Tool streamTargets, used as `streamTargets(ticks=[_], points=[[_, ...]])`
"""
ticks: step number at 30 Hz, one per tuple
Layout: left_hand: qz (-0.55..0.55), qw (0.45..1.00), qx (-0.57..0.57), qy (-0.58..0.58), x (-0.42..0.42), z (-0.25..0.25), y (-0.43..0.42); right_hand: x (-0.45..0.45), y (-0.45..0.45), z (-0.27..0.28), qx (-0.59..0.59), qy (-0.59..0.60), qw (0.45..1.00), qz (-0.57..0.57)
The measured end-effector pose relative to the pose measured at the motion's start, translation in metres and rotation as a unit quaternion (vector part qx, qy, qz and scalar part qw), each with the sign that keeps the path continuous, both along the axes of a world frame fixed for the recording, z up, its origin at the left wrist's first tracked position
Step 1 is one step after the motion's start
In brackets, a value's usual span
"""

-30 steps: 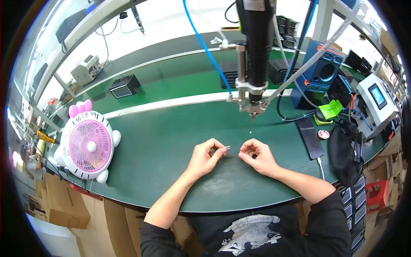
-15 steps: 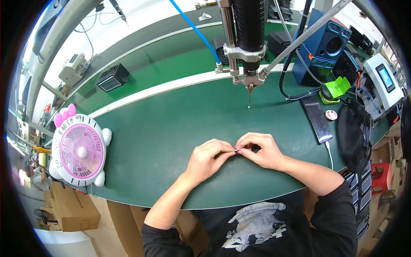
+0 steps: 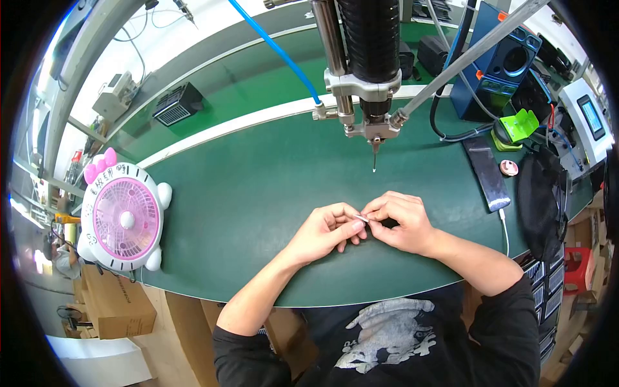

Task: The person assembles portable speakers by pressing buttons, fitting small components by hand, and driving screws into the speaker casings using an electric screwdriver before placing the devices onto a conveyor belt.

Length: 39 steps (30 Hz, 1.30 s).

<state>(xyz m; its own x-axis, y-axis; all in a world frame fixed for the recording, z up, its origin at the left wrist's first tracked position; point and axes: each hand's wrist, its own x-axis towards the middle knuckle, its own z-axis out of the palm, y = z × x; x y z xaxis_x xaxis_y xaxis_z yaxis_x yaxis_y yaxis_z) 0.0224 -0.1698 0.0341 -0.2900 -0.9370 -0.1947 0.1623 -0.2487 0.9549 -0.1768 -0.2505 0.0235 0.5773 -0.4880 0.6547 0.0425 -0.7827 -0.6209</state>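
A small, thin, pale strip lies between the fingertips of both my hands, above the green table. My right hand pinches one end with thumb and forefinger, its other fingers curled in. At the other end are the fingers of my left hand, closed around it with the thumb stretched along the near side. Fingers cover much of the piece, so its kind cannot be made out. Beyond my hands, a screwdriver-like machine head hangs with its thin bit pointing down, apart from them.
A pink and white fan stands at the left. On the right are a phone on a white cable, a small round tin, a black bag, a blue speaker box and a controller with a screen. The green table has a curved near edge.
The left hand has turned, with its thumb now extended and lower fingers showing. The pale strip shows more and is tilted differently. The whole view has shifted slightly with the head.
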Motion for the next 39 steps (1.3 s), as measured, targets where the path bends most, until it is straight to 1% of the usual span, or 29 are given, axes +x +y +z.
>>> streamTargets(ticks=[7,17,20,22,25,26,27,29,30,31,33,35,37,39], points=[[-0.006,1.000,-0.006,0.013,0.000,0.000,-0.001,0.001,-0.002,0.001,-0.042,0.002,0.999,-0.002],[0.002,1.000,-0.012,0.003,0.000,0.001,0.000,0.002,-0.001,0.001,-0.037,0.000,0.999,0.001],[0.013,1.000,-0.017,-0.017,-0.001,0.002,0.001,0.001,0.000,0.005,-0.056,0.009,0.998,-0.001],[0.034,0.996,-0.048,-0.071,-0.001,-0.002,0.001,0.001,0.000,0.007,-0.085,0.020,0.996,-0.013],[0.042,0.990,-0.076,-0.111,0.001,0.000,-0.001,0.002,-0.003,0.002,-0.089,0.017,0.996,-0.014],[0.057,0.986,-0.106,-0.118,0.002,-0.009,-0.002,0.002,-0.004,0.001,-0.082,0.022,0.996,-0.004],[0.065,0.985,-0.106,-0.124,0.002,-0.009,-0.001,0.003,-0.001,0.003,-0.083,0.017,0.996,0.005],[0.080,0.966,-0.154,-0.192,0.003,-0.007,-0.001,0.002,0.006,0.011,0.094,0.065,0.994,-0.003],[0.090,0.957,-0.180,-0.207,0.002,-0.005,-0.001,0.002,0.008,0.004,0.172,0.045,0.984,-0.014],[0.094,0.957,-0.179,-0.210,0.001,-0.005,0.000,0.001,0.008,0.003,0.173,0.044,0.984,-0.009],[0.094,0.948,-0.190,-0.236,0.001,-0.004,-0.001,-0.001,0.003,0.003,0.196,0.138,0.971,-0.021],[0.099,0.942,-0.209,-0.244,0.000,-0.004,-0.003,0.000,0.003,-0.001,0.211,0.125,0.969,-0.009],[0.098,0.935,-0.225,-0.258,-0.001,-0.002,-0.003,0.000,0.003,0.001,0.265,0.126,0.956,0.018],[0.087,0.933,-0.232,-0.262,0.000,-0.001,-0.004,-0.001,0.003,0.002,0.239,0.133,0.962,0.018]])
